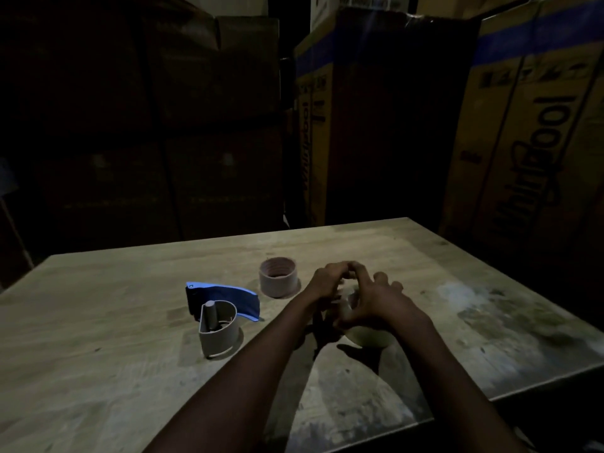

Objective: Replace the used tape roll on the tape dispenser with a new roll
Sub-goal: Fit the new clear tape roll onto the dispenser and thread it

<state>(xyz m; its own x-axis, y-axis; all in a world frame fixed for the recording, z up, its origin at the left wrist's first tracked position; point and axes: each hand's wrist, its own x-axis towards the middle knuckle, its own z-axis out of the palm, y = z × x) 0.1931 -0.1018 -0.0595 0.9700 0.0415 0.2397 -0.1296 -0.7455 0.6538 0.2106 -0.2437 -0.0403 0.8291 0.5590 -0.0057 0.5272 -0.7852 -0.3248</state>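
Observation:
A blue and grey tape dispenser (217, 313) lies on the wooden table (98, 322), its spindle bare. Behind it to the right stands an empty cardboard tape core (278, 276), upright. Right of centre, both hands meet over a pale new tape roll (369, 335), which is mostly hidden under them. My left hand (327, 282) has its fingers curled at the roll's far top. My right hand (376, 302) lies across the roll with fingers spread. The scene is dim, so the exact grip is hard to see.
Large cardboard boxes (539, 142) stand close behind and to the right of the table. Dark stacked cartons (147, 125) fill the back left. The table's right edge (510, 387) runs near my right forearm.

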